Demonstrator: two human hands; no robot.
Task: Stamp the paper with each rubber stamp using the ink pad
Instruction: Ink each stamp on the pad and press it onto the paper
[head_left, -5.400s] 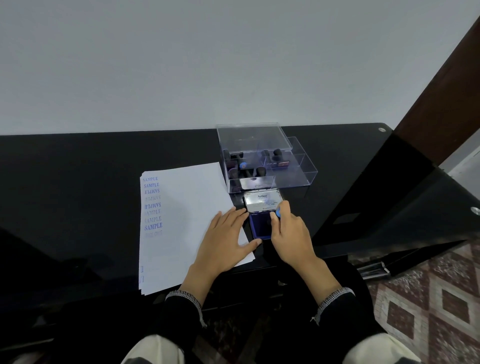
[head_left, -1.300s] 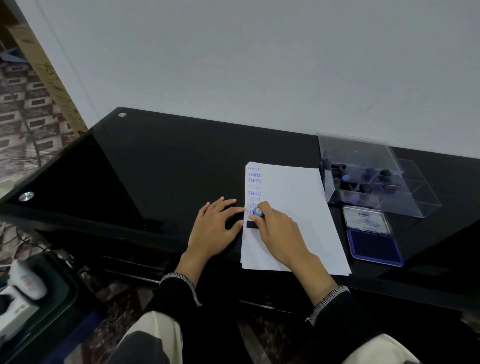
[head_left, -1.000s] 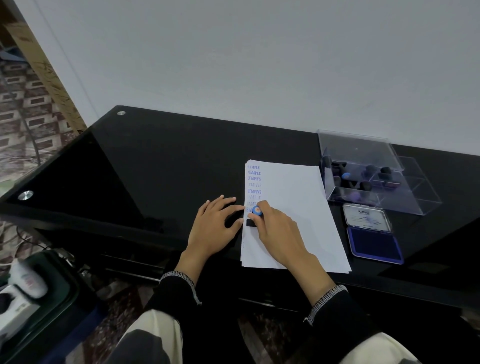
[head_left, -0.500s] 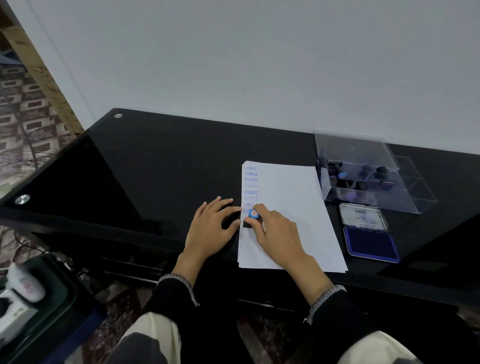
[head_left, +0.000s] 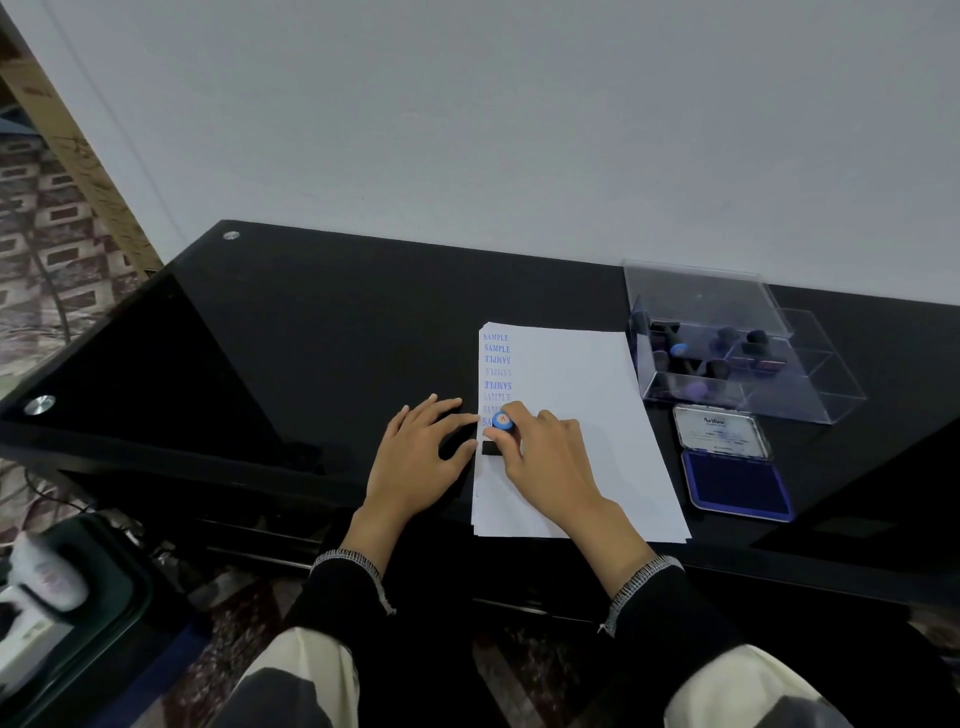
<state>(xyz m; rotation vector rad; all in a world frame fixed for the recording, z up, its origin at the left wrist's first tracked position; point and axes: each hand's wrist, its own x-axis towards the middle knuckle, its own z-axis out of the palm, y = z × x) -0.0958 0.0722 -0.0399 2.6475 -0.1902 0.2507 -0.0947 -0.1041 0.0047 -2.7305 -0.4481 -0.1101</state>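
Right hand (head_left: 550, 457): fingers curled round a blue-capped black rubber stamp (head_left: 501, 428) standing on white paper (head_left: 582, 395).
Left hand (head_left: 415, 457): flat, fingers spread on glossy black table (head_left: 311, 338), holding nothing.

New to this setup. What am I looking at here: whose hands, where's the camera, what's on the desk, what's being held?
There is no robot: a person works with bare hands, and the single camera sits on their head, looking forward and down. That is why you see sleeves and knees at the bottom.

On the black desk lies a stack of paper with a column of blue SAMPLE prints down its left edge. To its right are an open ink pad and, behind it, a clear box with more stamps inside.

The right hand grips a stamp with a blue knob, its base down on the paper under the prints. The left hand lies flat and holds nothing, its fingertips at the paper's left edge.
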